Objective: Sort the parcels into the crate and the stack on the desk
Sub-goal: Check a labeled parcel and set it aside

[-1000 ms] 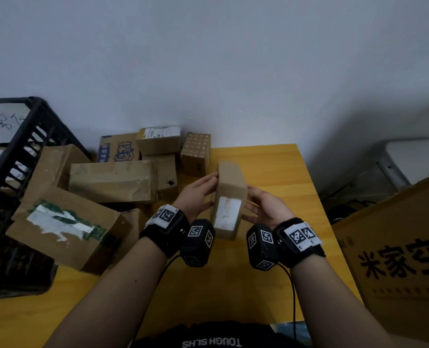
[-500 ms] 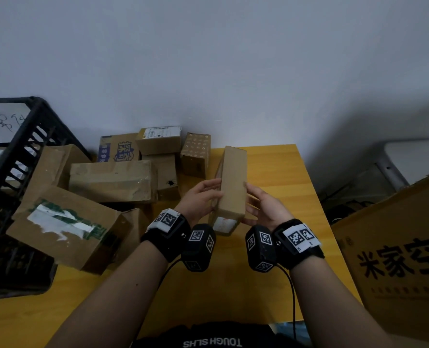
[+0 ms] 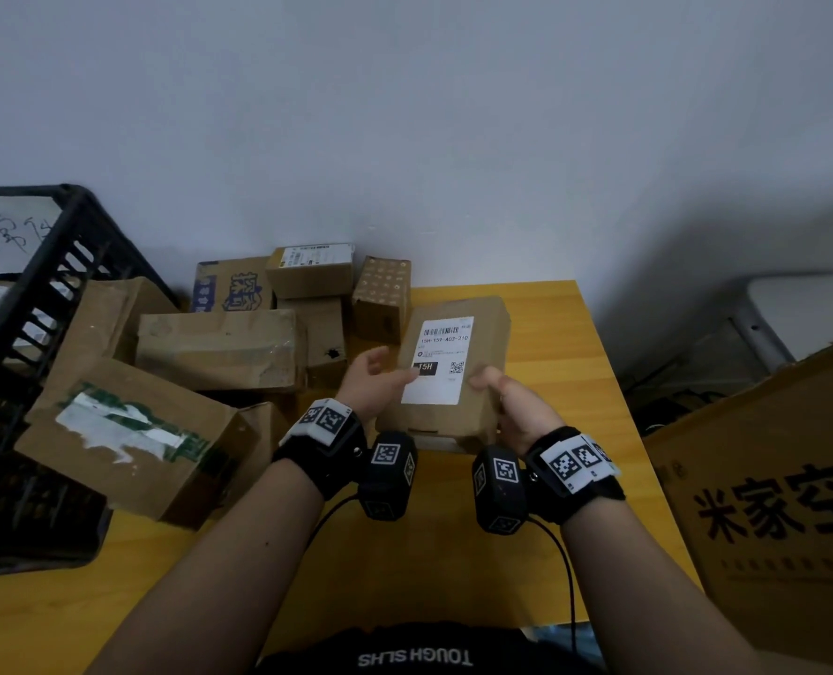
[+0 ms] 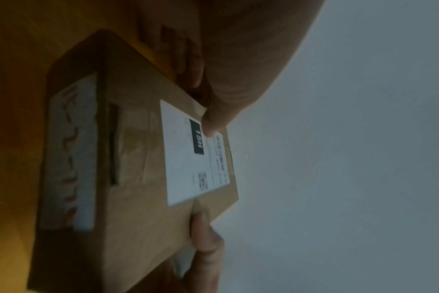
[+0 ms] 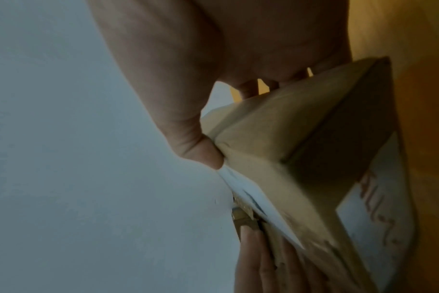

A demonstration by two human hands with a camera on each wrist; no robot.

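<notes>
Small parcel (image 3: 453, 367) up between my hands, label facing me: left hand (image 3: 373, 382) thumb-pinching one edge, right hand (image 3: 509, 406) gripping the other. Loose hold, so it could slip onto the desk (image 3: 570, 333) below.

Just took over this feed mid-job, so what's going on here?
A person holds a small cardboard parcel above the desk in both hands, left hand and right hand, with its shipping label facing up. More parcels sit piled to the left, beside a black crate.
</notes>
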